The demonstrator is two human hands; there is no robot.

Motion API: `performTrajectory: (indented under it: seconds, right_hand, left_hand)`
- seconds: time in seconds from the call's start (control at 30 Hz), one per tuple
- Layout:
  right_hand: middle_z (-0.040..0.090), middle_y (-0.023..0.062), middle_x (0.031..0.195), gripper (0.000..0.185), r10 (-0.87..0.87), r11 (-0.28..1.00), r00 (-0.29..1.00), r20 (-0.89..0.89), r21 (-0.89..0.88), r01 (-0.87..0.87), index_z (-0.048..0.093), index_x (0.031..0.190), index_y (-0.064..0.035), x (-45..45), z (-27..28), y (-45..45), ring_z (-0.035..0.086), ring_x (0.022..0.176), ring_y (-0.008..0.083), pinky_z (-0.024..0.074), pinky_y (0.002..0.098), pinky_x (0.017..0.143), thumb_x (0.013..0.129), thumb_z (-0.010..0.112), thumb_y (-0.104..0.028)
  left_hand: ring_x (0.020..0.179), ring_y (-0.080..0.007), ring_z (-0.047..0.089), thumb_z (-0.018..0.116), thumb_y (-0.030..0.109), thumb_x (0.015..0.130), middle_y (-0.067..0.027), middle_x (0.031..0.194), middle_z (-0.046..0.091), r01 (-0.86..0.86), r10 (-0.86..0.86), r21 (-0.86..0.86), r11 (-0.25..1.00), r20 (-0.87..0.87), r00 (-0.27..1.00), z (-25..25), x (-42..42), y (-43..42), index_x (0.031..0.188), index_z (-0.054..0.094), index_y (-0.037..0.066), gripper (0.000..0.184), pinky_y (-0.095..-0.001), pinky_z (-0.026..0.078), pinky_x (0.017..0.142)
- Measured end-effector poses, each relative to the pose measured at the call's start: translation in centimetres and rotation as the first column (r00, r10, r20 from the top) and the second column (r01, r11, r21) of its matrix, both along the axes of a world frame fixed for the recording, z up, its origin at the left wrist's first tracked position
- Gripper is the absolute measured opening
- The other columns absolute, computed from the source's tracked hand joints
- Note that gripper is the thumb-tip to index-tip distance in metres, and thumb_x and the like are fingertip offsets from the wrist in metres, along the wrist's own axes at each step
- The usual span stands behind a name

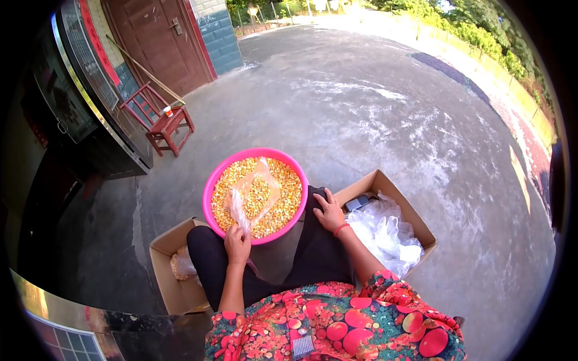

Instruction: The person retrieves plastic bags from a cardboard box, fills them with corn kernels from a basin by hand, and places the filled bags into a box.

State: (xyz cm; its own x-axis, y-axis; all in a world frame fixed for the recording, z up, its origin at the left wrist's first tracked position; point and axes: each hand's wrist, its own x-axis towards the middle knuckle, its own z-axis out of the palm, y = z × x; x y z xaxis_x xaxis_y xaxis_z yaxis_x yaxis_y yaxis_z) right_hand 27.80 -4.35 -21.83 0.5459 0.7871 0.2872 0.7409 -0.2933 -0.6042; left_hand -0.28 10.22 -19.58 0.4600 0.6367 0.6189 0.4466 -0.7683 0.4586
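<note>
A pink basin [208,201] full of yellow corn kernels [286,180] stands in front of my knees. On the kernels lies a clear plastic bag [239,201], its mouth spread wide. My left hand [238,243] pinches the gathered near end of this bag at the basin's front rim. My right hand [330,212] rests on my right knee with its fingers spread, holding nothing. Beside it on the right is a cardboard box [415,219] with a heap of white plastic bags [385,231] and a small dark device [357,203] inside.
Left of my legs sits another cardboard box [171,289] with a filled bag of kernels [182,263]. A red wooden chair [168,125] holding a cup [168,111] stands near the brown door [156,42]. A long stick [144,69] leans there. Concrete floor [337,108] stretches ahead.
</note>
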Motion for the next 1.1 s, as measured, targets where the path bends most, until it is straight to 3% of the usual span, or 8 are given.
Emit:
performTrajectory:
  seconds: [0.23,0.5,0.73,0.83,1.1]
  right_hand:
    - [0.031,0.021,0.141,0.049,0.005,0.999,1.0,-0.03,0.033,-0.004,0.052,0.126,-0.0175,0.15,-0.19,0.09,0.037,0.124,0.0403,0.0334,0.0439,0.103,0.079,0.06,-0.029]
    - [0.032,0.0206,0.14,0.048,0.006,0.999,0.999,-0.045,0.048,-0.004,0.052,0.125,-0.0176,0.06,0.08,-0.13,0.037,0.124,0.0401,0.0329,0.0435,0.103,0.079,0.06,-0.029]
    - [0.032,0.0204,0.14,0.047,0.006,0.998,0.998,-0.064,0.059,-0.002,0.053,0.124,-0.0181,0.07,-0.05,-0.11,0.037,0.124,0.0398,0.033,0.0433,0.103,0.079,0.061,-0.028]
    - [0.032,0.0202,0.14,0.046,0.004,0.998,0.998,-0.067,0.065,0.0,0.053,0.124,-0.0187,0.15,-0.1,-0.17,0.037,0.124,0.0396,0.0332,0.0431,0.103,0.079,0.061,-0.028]
    - [0.034,0.0194,0.139,0.045,0.0,0.997,0.998,-0.058,0.072,0.005,0.054,0.123,-0.0183,0.1,-0.11,-0.08,0.038,0.124,0.0391,0.0341,0.043,0.103,0.079,0.061,-0.027]
  left_hand:
    - [0.073,-0.0316,0.053,0.067,0.012,0.071,-0.0123,0.075,0.051,0.003,-0.002,-0.029,1.0,0.023,1.0,-0.03,-0.03,-0.05,0.066,0.053,0.0,0.019,-0.0407,0.043,0.065]
    - [0.085,-0.0295,0.056,0.065,0.016,0.078,-0.0126,0.096,0.056,-0.046,0.059,-0.181,0.982,0.063,0.996,-0.54,-0.03,-0.24,0.082,0.063,-0.003,0.019,-0.0372,0.045,0.072]
    - [0.087,-0.0306,0.056,0.065,0.015,0.077,-0.0137,0.096,0.055,-0.052,0.056,-0.12,0.991,0.032,0.998,-0.64,-0.08,-0.25,0.081,0.062,-0.003,0.018,-0.0379,0.046,0.074]
    - [0.089,-0.0315,0.056,0.065,0.014,0.076,-0.0144,0.097,0.055,-0.057,0.081,-0.212,0.976,0.103,0.991,-0.68,-0.04,-0.24,0.081,0.062,-0.003,0.018,-0.0383,0.046,0.075]
    - [0.09,-0.0312,0.056,0.061,0.009,0.075,-0.0134,0.099,0.056,-0.044,0.052,-0.128,0.991,0.058,0.997,-0.56,-0.12,-0.39,0.085,0.065,0.001,0.013,-0.0382,0.046,0.077]
